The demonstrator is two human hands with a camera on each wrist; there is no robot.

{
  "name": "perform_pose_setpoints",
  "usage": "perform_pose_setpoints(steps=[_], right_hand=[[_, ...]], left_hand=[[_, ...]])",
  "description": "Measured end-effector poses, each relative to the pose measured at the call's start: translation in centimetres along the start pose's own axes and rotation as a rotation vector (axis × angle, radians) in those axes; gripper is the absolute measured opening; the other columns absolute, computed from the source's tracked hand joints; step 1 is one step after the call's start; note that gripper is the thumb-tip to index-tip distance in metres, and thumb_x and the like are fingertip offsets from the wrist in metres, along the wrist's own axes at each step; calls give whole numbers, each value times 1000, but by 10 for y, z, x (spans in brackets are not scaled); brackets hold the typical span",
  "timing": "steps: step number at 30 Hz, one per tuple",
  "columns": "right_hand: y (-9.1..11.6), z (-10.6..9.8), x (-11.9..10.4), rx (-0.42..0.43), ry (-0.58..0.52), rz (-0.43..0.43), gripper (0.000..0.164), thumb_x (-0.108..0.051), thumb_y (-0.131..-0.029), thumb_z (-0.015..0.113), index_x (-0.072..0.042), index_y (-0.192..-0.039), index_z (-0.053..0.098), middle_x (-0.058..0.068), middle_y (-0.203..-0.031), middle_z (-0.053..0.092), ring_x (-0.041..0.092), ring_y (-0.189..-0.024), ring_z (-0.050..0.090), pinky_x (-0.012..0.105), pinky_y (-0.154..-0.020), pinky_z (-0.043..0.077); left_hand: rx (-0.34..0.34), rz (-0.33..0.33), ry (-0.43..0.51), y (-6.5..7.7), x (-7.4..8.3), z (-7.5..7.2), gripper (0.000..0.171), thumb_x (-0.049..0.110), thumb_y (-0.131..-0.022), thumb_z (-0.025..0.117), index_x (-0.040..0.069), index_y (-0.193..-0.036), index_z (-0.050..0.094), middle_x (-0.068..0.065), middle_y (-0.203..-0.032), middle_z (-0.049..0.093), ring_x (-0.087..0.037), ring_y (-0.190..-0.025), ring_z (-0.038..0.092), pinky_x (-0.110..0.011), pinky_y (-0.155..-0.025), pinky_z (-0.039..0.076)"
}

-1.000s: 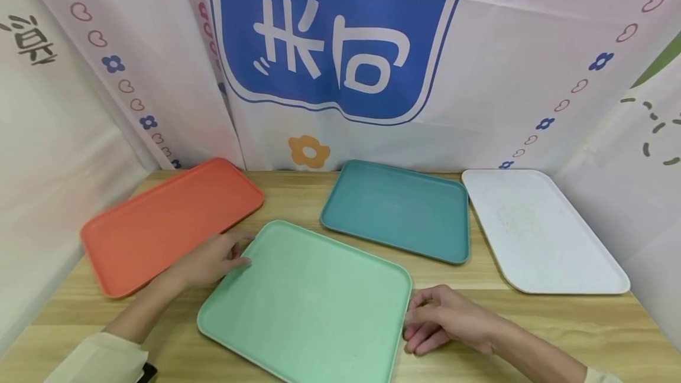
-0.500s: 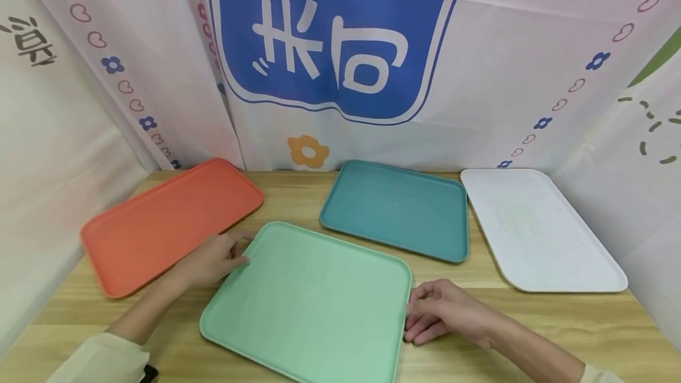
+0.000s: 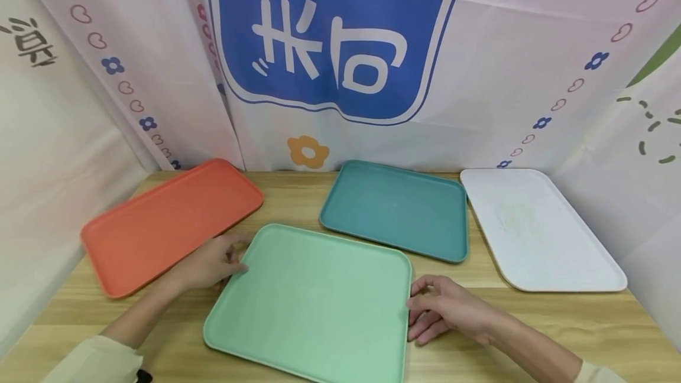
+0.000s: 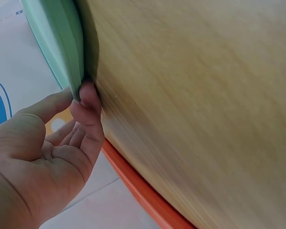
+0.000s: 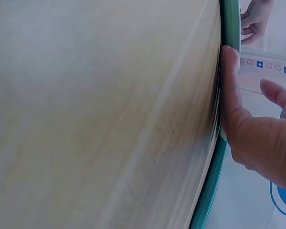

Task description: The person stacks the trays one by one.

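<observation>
Biggest first: white printed backdrop (image 3: 495,64) stands behind the wood-grain table (image 3: 601,318), with a blue panel (image 3: 367,7) of white characters on it. Mint green tray (image 3: 314,306) is front and centre on the table side nearest the wearer, set slightly askew, between both hands. Orange-red tray (image 3: 172,223) lies angled at the left; white tray (image 3: 537,229) at the far right; teal tray (image 3: 396,211) at the back, its right corner right by the white one — can't tell if they touch.

Left hand (image 3: 213,262) pinches the green tray's left rim — thumb on top, curled fingers below. Right hand (image 3: 444,306) is at the right rim: not clenched, one finger lies straight along the edge, thumb raised clear of it in the wrist view. Pale sleeves (image 3: 96,359), orange flower print (image 3: 298,155), then a black band (image 3: 143,376) by the left cuff.
</observation>
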State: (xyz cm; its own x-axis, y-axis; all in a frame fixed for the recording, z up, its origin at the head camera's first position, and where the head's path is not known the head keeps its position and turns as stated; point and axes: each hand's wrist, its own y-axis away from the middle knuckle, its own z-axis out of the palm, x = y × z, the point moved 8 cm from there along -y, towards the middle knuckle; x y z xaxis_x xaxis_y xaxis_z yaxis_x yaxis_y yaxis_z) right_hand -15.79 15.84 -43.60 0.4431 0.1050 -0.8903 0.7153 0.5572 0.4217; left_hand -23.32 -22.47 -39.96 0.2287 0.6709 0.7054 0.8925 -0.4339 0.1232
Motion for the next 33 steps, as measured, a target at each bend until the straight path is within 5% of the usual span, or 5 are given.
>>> perform_pose_setpoints(steps=[33], right_hand=[[-3,-16,-4,90,87,-18,34,-13,-98,66,4,-117,43,15,-83,69,22,-67,73,33,-62,63]], left_hand=[[-96,-111,262,7,-4,12,57,-1,-95,69,-16,-141,38,-10,-70,61,-24,-50,61,-35,-44,56]])
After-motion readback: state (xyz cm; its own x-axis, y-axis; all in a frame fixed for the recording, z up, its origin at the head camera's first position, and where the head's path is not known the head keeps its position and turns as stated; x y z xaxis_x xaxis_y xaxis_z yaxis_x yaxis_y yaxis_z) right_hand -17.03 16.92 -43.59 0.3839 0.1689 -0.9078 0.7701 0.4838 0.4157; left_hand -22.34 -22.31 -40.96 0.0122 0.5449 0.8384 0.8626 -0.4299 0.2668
